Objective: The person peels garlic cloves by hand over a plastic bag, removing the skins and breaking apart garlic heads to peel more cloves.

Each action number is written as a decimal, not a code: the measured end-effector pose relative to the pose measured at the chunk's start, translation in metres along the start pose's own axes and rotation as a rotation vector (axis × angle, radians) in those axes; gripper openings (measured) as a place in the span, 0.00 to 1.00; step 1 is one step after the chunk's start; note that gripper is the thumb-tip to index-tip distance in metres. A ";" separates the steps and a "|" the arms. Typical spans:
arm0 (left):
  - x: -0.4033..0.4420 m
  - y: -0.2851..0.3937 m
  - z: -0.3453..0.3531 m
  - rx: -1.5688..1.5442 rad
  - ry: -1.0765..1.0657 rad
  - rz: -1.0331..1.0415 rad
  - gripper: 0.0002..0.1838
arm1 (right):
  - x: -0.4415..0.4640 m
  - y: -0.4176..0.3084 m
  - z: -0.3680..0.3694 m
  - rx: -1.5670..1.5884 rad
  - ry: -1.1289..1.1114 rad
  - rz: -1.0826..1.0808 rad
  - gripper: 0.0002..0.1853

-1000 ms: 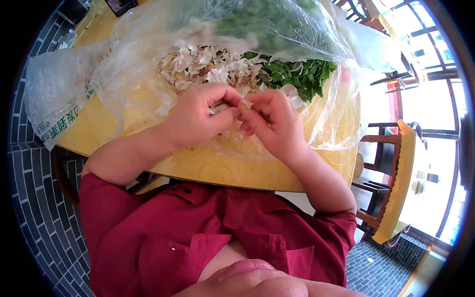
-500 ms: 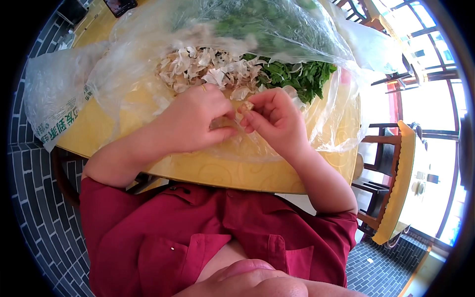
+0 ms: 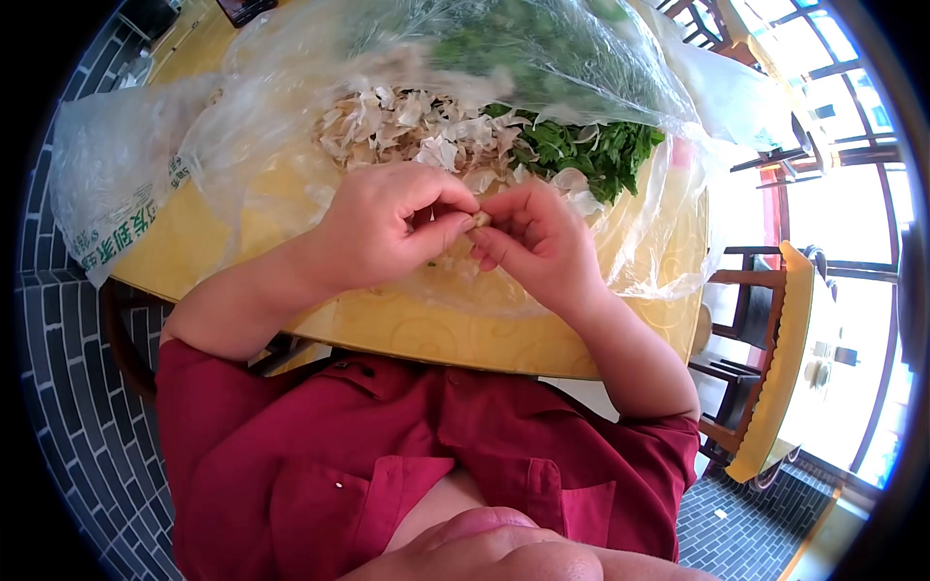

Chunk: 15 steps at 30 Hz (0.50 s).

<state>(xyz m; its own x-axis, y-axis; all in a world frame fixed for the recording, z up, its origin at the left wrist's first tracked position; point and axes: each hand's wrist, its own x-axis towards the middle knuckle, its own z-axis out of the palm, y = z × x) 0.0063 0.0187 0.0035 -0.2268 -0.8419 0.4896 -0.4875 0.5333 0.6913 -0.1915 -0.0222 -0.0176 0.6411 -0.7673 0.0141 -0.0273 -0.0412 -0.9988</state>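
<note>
A small garlic clove sits pinched between the fingertips of both hands, above the near part of the table. My left hand is closed at the thumb and forefinger on the clove's left side. From the right, my right hand grips it with thumb and fingers, its other fingers curled. Just beyond the hands lies a pile of pale, papery garlic skins on clear plastic. Beside that pile, to the right, are leafy greens. Fingers cover most of the clove.
A clear plastic bag covers more greens at the back. Another bag with green printing hangs over the left edge of the yellow table. A phone is at the far left. Chairs stand by a second table on the right.
My left hand has moved right and its fingertips now meet the clove held in my right hand. The hands were slightly apart before.
</note>
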 end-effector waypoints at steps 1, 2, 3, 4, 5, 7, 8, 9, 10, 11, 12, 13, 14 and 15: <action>0.000 0.000 0.001 0.008 0.005 -0.003 0.07 | 0.000 0.000 0.000 0.000 -0.001 -0.001 0.11; 0.000 0.000 0.001 0.016 0.010 -0.006 0.06 | -0.001 0.000 0.001 -0.001 -0.001 -0.003 0.11; 0.000 0.000 0.001 0.017 0.005 -0.006 0.06 | -0.001 0.000 0.001 -0.013 0.004 0.009 0.11; 0.000 0.000 0.000 0.018 0.001 -0.006 0.05 | -0.001 -0.001 0.001 -0.024 0.009 0.021 0.11; 0.001 0.000 0.000 0.018 -0.004 -0.006 0.05 | -0.001 -0.002 0.001 -0.036 0.014 0.034 0.11; 0.002 0.000 0.000 0.049 -0.007 0.044 0.05 | -0.002 -0.004 0.002 -0.139 0.048 0.012 0.11; 0.002 -0.001 0.000 0.065 -0.009 0.069 0.05 | -0.002 -0.004 0.003 -0.190 0.064 0.001 0.11; 0.002 -0.002 0.000 0.078 -0.002 0.094 0.05 | -0.003 -0.005 0.004 -0.219 0.077 -0.018 0.11; 0.002 -0.003 0.001 0.091 0.004 0.119 0.05 | -0.003 -0.006 0.004 -0.249 0.090 -0.038 0.11; 0.002 -0.004 0.002 0.103 0.011 0.144 0.05 | -0.003 -0.008 0.005 -0.279 0.103 -0.058 0.11; 0.002 -0.004 0.002 0.116 0.010 0.154 0.05 | -0.004 -0.008 0.006 -0.316 0.110 -0.080 0.11; 0.002 -0.004 0.003 0.129 0.010 0.163 0.06 | -0.004 -0.009 0.006 -0.352 0.118 -0.102 0.11; 0.002 -0.004 0.003 0.142 0.010 0.173 0.06 | -0.004 -0.010 0.007 -0.389 0.125 -0.124 0.11; 0.001 -0.005 0.003 0.152 0.010 0.182 0.06 | -0.004 -0.011 0.007 -0.412 0.130 -0.140 0.11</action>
<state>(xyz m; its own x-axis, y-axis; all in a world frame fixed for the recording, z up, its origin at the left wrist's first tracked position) 0.0056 0.0149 -0.0009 -0.3146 -0.7320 0.6043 -0.5607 0.6570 0.5040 -0.1883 -0.0143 -0.0071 0.5598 -0.8088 0.1800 -0.2667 -0.3816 -0.8850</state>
